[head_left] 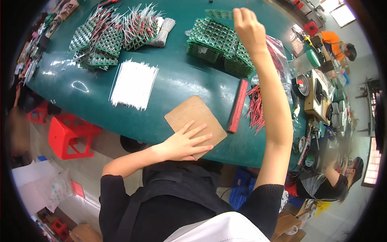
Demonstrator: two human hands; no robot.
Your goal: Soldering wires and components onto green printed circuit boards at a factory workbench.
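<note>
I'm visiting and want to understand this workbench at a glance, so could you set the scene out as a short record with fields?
Surface: green table
Left grip: left hand, fingers spread flat on a brown board
Right grip: right hand, raised, apparently holding the end of a thin green panel
By the right hand: stacked green circuit panels
Left of the board: loose white wires
Right of the board: long red block, then red and black wires
Floor: red stool, left

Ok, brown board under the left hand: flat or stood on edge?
Flat: the brown board lies broad face up on the green table, left hand spread across it.
</note>
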